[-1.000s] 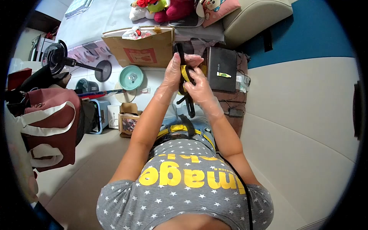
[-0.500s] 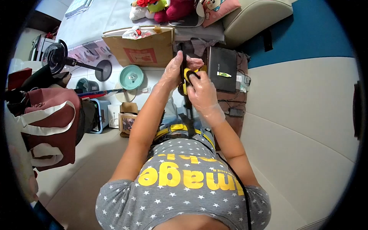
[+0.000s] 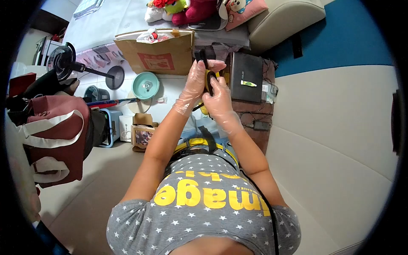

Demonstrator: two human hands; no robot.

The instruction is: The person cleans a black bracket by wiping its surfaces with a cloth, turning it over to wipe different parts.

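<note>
While the left hand [image 3: 196, 81], in a clear plastic glove, was curled around a long black-and-yellow object [image 3: 211, 81], the right hand [image 3: 219, 100], gloved alike, gripped its black part between thumb and fingers. The object was at twelve o'clock from the person's grey star-printed shirt [image 3: 204, 191]. From the hands, a black rectangular laptop [image 3: 246, 68] rested at three o'clock on a brown surface [image 3: 253, 107], a round turquoise basin [image 3: 138, 88] sat at nine, and a brown cardboard box [image 3: 155, 53] stood at ten.

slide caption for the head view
Left hand and right hand, in clear plastic gloves, holding an elongated black-and-yellow object
</note>
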